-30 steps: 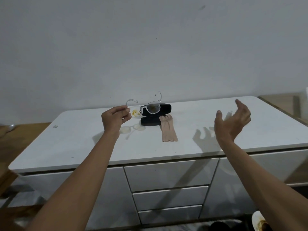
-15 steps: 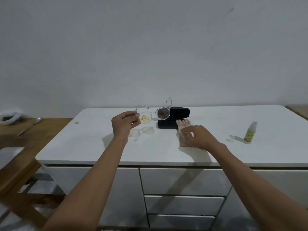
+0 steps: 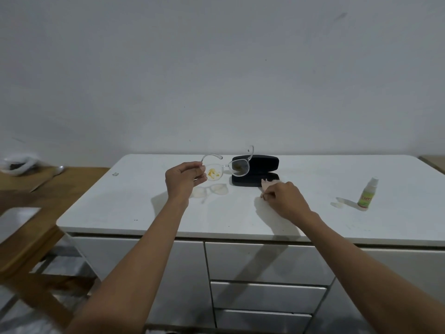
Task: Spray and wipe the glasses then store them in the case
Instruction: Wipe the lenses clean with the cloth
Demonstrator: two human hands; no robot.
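Observation:
My left hand [image 3: 184,180] holds clear-framed glasses [image 3: 226,165] by one corner, lifted above the white countertop [image 3: 134,203]. The lens nearest the hand carries a yellow smear. Behind them a black glasses case [image 3: 258,168] lies open on the counter. My right hand [image 3: 283,197] rests on the counter just in front of the case, its fingers pinching a beige cloth [image 3: 266,186], most of which the hand hides. A small spray bottle [image 3: 367,197] with a green label stands upright far to the right.
The counter tops a white cabinet with drawers [image 3: 267,263]. A wooden table [image 3: 36,189] stands to the left with a pale bundle [image 3: 16,162] on it. A grey wall rises behind the counter.
My right hand came down from the air onto the cloth and has closed its fingers on it. The view shifted right, bringing the spray bottle into sight. The left hand keeps the glasses raised.

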